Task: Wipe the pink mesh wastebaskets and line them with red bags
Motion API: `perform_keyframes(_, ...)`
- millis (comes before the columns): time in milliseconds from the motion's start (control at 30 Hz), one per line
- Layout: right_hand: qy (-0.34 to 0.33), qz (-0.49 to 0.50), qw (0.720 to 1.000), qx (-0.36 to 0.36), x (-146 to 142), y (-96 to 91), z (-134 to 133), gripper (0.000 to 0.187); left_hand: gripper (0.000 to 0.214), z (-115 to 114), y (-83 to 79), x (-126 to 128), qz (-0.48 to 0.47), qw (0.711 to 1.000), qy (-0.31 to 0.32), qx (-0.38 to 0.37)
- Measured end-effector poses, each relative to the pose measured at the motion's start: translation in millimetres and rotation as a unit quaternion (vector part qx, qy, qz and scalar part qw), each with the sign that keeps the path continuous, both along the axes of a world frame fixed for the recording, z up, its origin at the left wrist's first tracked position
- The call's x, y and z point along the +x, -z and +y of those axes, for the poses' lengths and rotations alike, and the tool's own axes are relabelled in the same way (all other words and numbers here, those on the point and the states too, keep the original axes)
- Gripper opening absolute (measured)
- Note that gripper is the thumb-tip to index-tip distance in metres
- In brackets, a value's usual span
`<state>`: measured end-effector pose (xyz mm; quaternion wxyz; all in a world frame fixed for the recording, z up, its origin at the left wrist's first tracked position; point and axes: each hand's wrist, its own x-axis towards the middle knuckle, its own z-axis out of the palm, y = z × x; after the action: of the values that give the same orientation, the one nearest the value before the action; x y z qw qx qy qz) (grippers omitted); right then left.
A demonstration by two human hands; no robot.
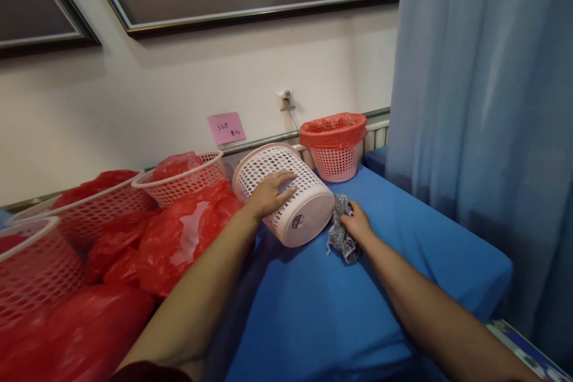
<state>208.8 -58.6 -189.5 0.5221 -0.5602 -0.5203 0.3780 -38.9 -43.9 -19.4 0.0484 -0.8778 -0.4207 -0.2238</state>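
A pale pink plastic basket [308, 215] with a lattice wall lies tipped on its side, its solid base turned toward me. My left hand [271, 192] rests on the basket's wall with the fingers spread. Just right of the base, my right hand [357, 222] is closed on a crumpled grey cloth [342, 239] with a light purple edge. The cloth is close against the basket's base; whether it touches is hard to tell. Basket and cloth are both on a blue-covered bed [313, 304].
A similar basket [335, 164] lined with a red bag stands upright behind. At left are several pink baskets [192, 182] and filled red plastic bags [188, 233]. A blue curtain [483, 101] hangs at right. A pink note [226, 128] and a socket [285, 99] are on the wall.
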Motion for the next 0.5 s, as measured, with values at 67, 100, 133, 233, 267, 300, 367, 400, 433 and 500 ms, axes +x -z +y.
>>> perform_keyframes(67,0.057,-0.027,0.996,0.058,-2.2,-4.6,-9.6,0.066,0.047,2.1,1.7,2.0,0.008,1.000,0.002,0.003)
perform_keyframes(100,0.077,-0.051,0.989,0.119,-4.1,-7.9,-15.7,0.068,0.047,3.0,2.8,2.5,0.007,1.000,0.001,0.003)
perform_keyframes(133,0.085,-0.083,0.975,0.190,-6.5,-11.6,-22.3,0.068,0.047,3.7,3.9,2.7,0.006,1.000,-0.001,0.003)
perform_keyframes(233,0.030,-0.210,0.926,0.311,-16.8,-21.2,-41.0,0.058,0.047,5.6,6.5,2.2,0.001,1.000,-0.001,0.004)
perform_keyframes(267,-0.005,-0.258,0.924,0.283,-20.7,-22.9,-45.6,0.053,0.047,6.1,7.0,2.0,0.000,1.000,0.000,0.004)
perform_keyframes(300,-0.040,-0.302,0.924,0.229,-24.3,-23.5,-49.0,0.047,0.047,6.6,7.3,1.8,-0.002,1.000,0.000,0.005)
perform_keyframes(367,-0.098,-0.361,0.920,0.115,-29.7,-21.7,-51.8,0.036,0.045,7.1,7.8,1.5,-0.006,1.000,-0.001,0.008)
perform_keyframes(400,-0.118,-0.373,0.917,0.079,-31.0,-19.9,-51.5,0.032,0.045,7.0,7.9,1.4,-0.008,1.000,-0.001,0.009)
perform_keyframes(433,-0.129,-0.376,0.915,0.062,-31.3,-18.0,-50.1,0.029,0.044,6.8,8.1,1.3,-0.009,1.000,-0.002,0.010)
perform_keyframes(500,-0.123,-0.370,0.919,0.058,-29.0,-15.4,-45.6,0.028,0.043,5.9,8.5,1.2,-0.013,1.000,-0.006,0.012)
